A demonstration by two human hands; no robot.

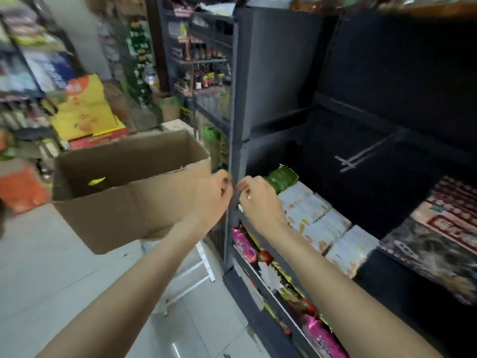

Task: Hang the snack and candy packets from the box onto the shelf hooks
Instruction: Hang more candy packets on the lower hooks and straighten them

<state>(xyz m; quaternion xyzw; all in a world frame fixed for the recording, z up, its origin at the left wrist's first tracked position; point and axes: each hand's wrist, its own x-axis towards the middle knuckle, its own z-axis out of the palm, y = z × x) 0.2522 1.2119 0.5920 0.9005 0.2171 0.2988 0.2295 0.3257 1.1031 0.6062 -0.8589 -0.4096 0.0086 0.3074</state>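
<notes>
An open cardboard box (124, 202) stands at the left on a white stool, with a yellow-green packet (96, 181) lying inside it. Both my hands are raised to the dark shelf's upright post (236, 125), close together. My left hand (213, 195) has curled fingers and pinches a small dark thing against the post. My right hand (256, 200) curls its fingers on the post's other side, and blur hides what, if anything, it holds. No hooks or hanging packets can be made out.
White packs (317, 223) and a green pack (281, 178) lie on the dark shelf at the right. Pink and red packets (245, 245) fill the lower shelf. Bottle racks stand behind, yellow boxes (85, 109) at the left, tiled floor below.
</notes>
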